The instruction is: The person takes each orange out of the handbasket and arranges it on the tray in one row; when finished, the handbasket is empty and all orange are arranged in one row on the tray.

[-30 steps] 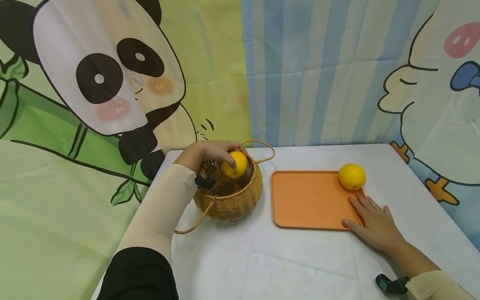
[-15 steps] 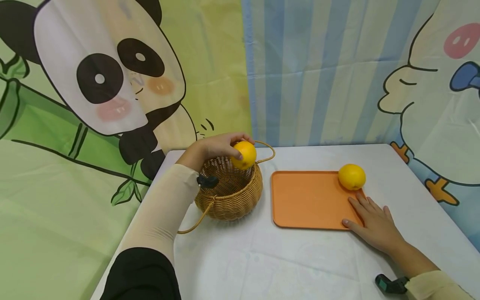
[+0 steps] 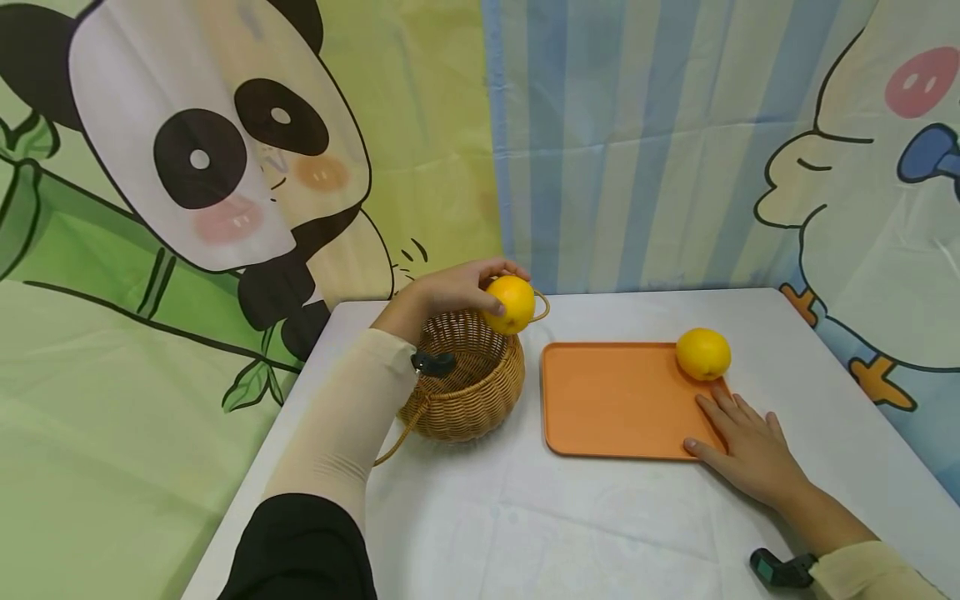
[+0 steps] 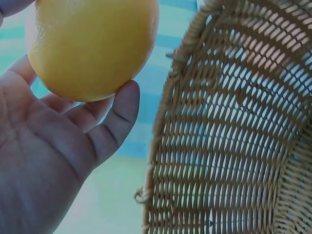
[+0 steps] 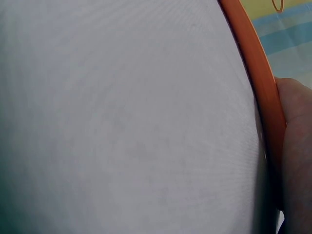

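Observation:
In the head view my left hand grips a yellow-orange orange above the far right rim of the wicker basket. The left wrist view has this orange between thumb and fingers, beside the basket's woven wall. Flat on the right edge of the orange tray rests my right hand, fingers spread. A second orange sits at the tray's far right corner, just beyond those fingertips. From the right wrist, the tray's rim and part of the hand show.
A white cloth covers the table. One thin basket handle droops at the near left; the other, partly hidden, sticks out behind the held orange. A printed curtain hangs along the table's far edge.
My left hand has lifted the orange up out of the basket's mouth and moved it right, over the rim. The right hand, tray and second orange have stayed put.

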The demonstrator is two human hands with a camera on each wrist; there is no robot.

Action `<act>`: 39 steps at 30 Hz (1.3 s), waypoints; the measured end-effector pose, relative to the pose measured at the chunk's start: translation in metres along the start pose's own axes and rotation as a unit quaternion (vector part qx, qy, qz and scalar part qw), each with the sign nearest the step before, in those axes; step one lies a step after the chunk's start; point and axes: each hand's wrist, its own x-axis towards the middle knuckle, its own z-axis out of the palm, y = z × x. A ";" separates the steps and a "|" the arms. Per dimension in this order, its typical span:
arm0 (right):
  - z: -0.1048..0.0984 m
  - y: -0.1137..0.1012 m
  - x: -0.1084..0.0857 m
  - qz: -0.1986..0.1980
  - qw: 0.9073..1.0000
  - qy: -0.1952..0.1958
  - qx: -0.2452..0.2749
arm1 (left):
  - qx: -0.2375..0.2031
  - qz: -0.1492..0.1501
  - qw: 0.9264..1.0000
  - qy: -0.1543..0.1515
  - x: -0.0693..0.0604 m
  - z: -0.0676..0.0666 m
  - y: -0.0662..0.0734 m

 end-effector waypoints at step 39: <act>-0.002 -0.003 -0.001 0.002 1.000 -0.001 -0.003 | -0.012 0.068 0.997 0.021 0.075 0.060 0.022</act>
